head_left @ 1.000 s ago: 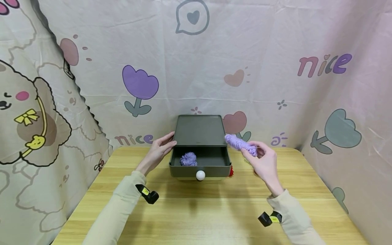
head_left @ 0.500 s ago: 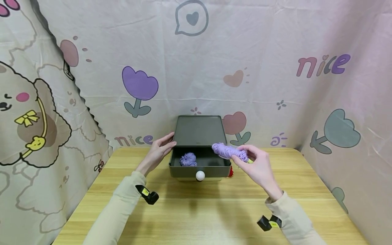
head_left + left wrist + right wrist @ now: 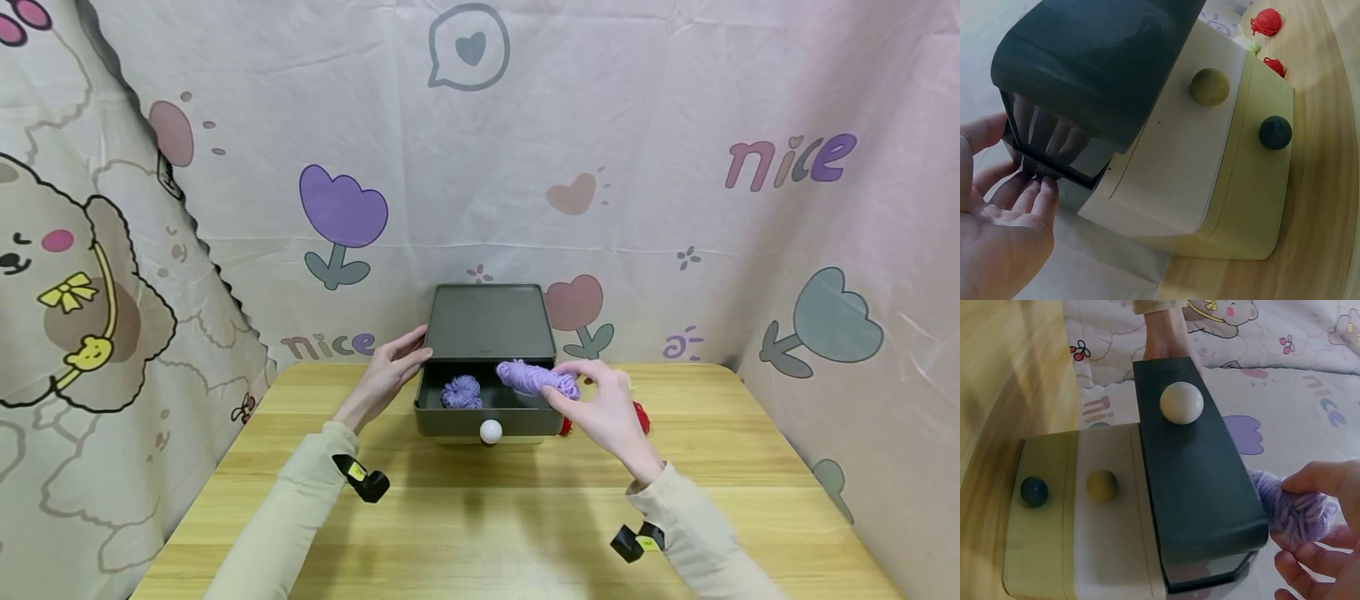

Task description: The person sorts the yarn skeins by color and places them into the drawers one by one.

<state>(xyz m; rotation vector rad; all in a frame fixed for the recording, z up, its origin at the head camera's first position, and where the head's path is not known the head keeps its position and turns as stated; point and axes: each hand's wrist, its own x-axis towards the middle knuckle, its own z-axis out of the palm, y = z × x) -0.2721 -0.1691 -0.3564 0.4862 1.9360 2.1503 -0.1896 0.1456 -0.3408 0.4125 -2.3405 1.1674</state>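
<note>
A small drawer unit (image 3: 491, 321) stands on the table, its dark green top drawer (image 3: 450, 423) pulled out by its white knob side. Inside that drawer, toward the left, lies a purple yarn bundle (image 3: 461, 392). My right hand (image 3: 603, 410) pinches one end of a second, lengthwise-wound purple yarn skein (image 3: 528, 377) between thumb and fingers, with the skein over the drawer's right half. In the right wrist view this yarn (image 3: 1294, 509) appears beside the drawer's rim. Fingertips of my left hand (image 3: 386, 371) rest against the unit's left side.
Below are a white drawer (image 3: 1166, 144) with a yellow knob and a pale yellow one (image 3: 1250, 187) with a dark knob. Red yarn balls (image 3: 1266, 22) and a pale green thing (image 3: 1247, 44) lie right of the unit. A printed cloth (image 3: 645, 275) hangs behind.
My right hand has carried the purple skein leftward and slightly down, from beside the unit to over the drawer. A red yarn ball now shows behind that hand. My left hand has stayed put.
</note>
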